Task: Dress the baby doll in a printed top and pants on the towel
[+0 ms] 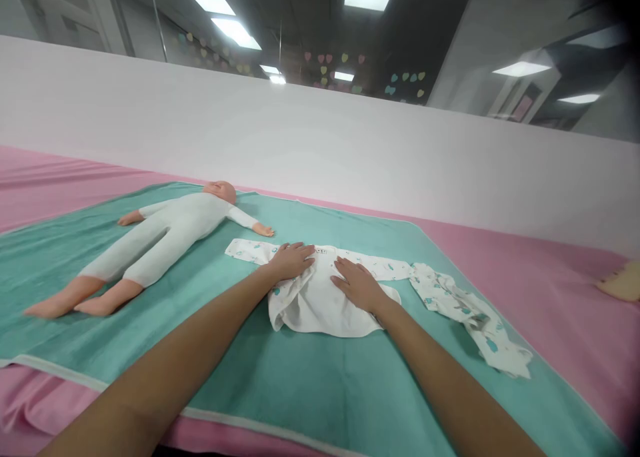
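Observation:
A small white baby shirt [333,310] with a blue-green print lies spread on the teal sheet, its sleeves stretched to both sides and its front opened out. My left hand [294,260] rests on the shirt's left front, fingers extended and flat. On the right part of the shirt lies my right hand [359,285], palm down with its fingers apart. A dark label shows at the neckline between the hands. To the right, printed baby trousers [470,317] lie crumpled, touching the end of the shirt's right sleeve.
A baby doll [185,224] in a white bodysuit lies on its back at the left. The teal sheet [280,397] covers a pink cloth [550,284]. Behind runs a white wall [300,144] beneath glass. Something pale [623,282] shows at the right edge.

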`<state>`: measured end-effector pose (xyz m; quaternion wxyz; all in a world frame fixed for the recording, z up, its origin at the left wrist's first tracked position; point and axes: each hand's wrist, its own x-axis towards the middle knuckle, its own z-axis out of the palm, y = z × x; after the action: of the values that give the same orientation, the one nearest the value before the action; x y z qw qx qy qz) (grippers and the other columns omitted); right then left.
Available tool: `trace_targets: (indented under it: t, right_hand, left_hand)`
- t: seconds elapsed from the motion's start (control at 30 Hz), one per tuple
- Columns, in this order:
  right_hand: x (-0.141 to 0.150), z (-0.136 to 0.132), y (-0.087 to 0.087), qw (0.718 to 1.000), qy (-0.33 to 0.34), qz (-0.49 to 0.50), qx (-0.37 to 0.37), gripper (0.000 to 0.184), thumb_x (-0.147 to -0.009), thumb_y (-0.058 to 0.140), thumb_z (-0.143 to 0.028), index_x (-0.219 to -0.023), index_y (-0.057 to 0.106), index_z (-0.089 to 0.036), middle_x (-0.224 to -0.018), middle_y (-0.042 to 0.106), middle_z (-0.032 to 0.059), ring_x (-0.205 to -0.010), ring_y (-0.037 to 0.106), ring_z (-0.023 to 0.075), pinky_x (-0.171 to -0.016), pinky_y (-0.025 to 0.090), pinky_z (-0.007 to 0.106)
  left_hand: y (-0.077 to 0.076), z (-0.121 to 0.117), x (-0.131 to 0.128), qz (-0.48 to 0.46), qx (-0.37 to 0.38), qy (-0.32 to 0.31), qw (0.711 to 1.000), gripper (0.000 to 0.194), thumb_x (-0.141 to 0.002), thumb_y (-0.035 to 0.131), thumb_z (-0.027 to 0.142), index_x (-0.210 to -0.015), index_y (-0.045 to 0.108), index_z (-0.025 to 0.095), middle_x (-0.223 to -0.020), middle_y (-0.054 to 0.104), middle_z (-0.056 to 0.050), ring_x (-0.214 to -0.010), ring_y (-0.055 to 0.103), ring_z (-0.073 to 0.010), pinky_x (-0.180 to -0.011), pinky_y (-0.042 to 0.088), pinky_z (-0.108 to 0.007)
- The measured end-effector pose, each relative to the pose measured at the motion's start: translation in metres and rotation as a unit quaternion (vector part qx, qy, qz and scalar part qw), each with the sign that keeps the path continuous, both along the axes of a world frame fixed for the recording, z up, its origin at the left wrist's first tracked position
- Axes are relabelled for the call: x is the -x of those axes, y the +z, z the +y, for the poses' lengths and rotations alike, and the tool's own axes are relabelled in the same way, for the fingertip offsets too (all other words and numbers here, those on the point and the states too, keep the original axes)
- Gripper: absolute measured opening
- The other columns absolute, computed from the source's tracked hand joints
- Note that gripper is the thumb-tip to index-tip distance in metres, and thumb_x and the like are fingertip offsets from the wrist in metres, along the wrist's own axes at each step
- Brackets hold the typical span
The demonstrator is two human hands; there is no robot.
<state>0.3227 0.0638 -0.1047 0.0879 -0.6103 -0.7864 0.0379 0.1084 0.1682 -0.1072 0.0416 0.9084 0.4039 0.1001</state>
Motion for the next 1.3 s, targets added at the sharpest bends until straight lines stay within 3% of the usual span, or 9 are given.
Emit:
trace_targets:
  t: [0.27,0.47,0.57,0.67,0.77,0.87,0.97,1.13,1.3]
  right_hand:
    - [-0.006,-0.002,-0.002,1.000,-0.008,0.017,-0.001,0.058,-0.093,0.017,-0.052,-0.141,0.033,-0.023,-0.150,0.026,0.0008,-0.138,0.019,0.0159,-0.111,0.012,0.035]
    - [-0.008,-0.003,-0.001,1.000,-0.001,0.012,0.005,0.056,-0.094,0.019,-0.050,-0.141,0.033,-0.023,-0.150,0.025,0.0014,-0.138,0.018,0.0164,-0.111,0.011,0.035]
    - [-0.009,-0.003,-0.001,1.000,0.006,0.018,0.002,0.055,-0.094,0.019,-0.048,-0.140,0.033,-0.023,-0.150,0.025,0.0016,-0.138,0.019,0.0174,-0.111,0.012,0.038]
    - [-0.011,-0.003,-0.003,1.000,0.015,0.023,-0.013,0.053,-0.094,0.020,-0.046,-0.138,0.036,-0.022,-0.149,0.028,0.0025,-0.137,0.021,0.0176,-0.111,0.014,0.039]
    - [-0.013,-0.003,-0.006,0.999,0.023,0.028,-0.035,0.050,-0.094,0.022,-0.042,-0.136,0.039,-0.021,-0.147,0.032,0.0040,-0.136,0.025,0.0180,-0.110,0.016,0.040]
    - [-0.014,-0.003,-0.008,0.998,0.026,0.028,-0.059,0.048,-0.094,0.023,-0.040,-0.134,0.042,-0.021,-0.144,0.038,0.0058,-0.133,0.029,0.0195,-0.109,0.016,0.042]
    - [-0.014,-0.003,-0.009,0.997,0.033,0.028,-0.067,0.047,-0.094,0.024,-0.038,-0.133,0.043,-0.021,-0.143,0.040,0.0067,-0.132,0.031,0.0206,-0.109,0.018,0.043]
    - [-0.013,-0.003,-0.010,0.994,0.035,0.021,-0.100,0.043,-0.094,0.027,-0.033,-0.129,0.048,-0.018,-0.138,0.045,0.0091,-0.129,0.036,0.0212,-0.109,0.016,0.043]
    - [-0.016,-0.002,-0.013,0.993,0.041,0.033,-0.101,0.043,-0.093,0.028,-0.032,-0.129,0.048,-0.018,-0.137,0.046,0.0086,-0.128,0.036,0.0196,-0.108,0.019,0.040]
  left_hand:
    - [-0.002,-0.026,0.013,0.002,-0.038,-0.062,0.997,0.041,-0.095,0.023,0.041,-0.129,0.044,0.029,-0.142,0.039,0.001,-0.133,0.028,-0.0196,-0.109,0.020,-0.048]
    - [-0.003,-0.031,0.004,0.030,-0.033,-0.019,0.999,0.047,-0.095,0.022,0.038,-0.135,0.039,0.020,-0.147,0.030,-0.007,-0.136,0.024,-0.0198,-0.110,0.018,-0.047]
    - [0.002,-0.036,0.002,0.007,-0.032,-0.004,0.999,0.046,-0.095,0.024,0.039,-0.129,0.046,0.018,-0.143,0.038,-0.008,-0.133,0.030,-0.0209,-0.109,0.021,-0.044]
    - [0.013,-0.055,0.012,-0.041,-0.025,0.017,0.999,0.041,-0.093,0.030,0.041,-0.123,0.052,0.021,-0.133,0.050,-0.005,-0.124,0.042,-0.0212,-0.104,0.031,-0.038]
    - [0.027,-0.097,0.034,-0.077,-0.022,0.075,0.994,0.039,-0.092,0.036,0.044,-0.119,0.054,0.023,-0.126,0.055,-0.002,-0.115,0.049,-0.0214,-0.095,0.039,-0.034]
    - [0.032,-0.149,0.057,-0.093,-0.045,0.223,0.969,0.039,-0.092,0.032,0.051,-0.100,0.057,0.022,-0.104,0.063,-0.003,-0.097,0.058,-0.0222,-0.081,0.044,-0.035]
    - [0.026,-0.187,0.069,-0.059,-0.050,0.241,0.968,0.038,-0.086,0.042,0.057,-0.081,0.053,0.021,-0.095,0.061,-0.003,-0.088,0.057,-0.0227,-0.071,0.044,-0.033]
    - [0.019,-0.197,0.064,-0.058,-0.068,0.218,0.972,0.031,-0.087,0.043,0.043,-0.067,0.046,0.020,-0.107,0.058,-0.001,-0.097,0.054,-0.0208,-0.077,0.042,-0.031]
    - [0.037,-0.197,0.076,-0.067,-0.066,0.316,0.944,0.019,-0.087,0.038,0.033,-0.079,0.052,0.022,-0.095,0.062,0.001,-0.080,0.059,-0.0180,-0.062,0.040,-0.027]
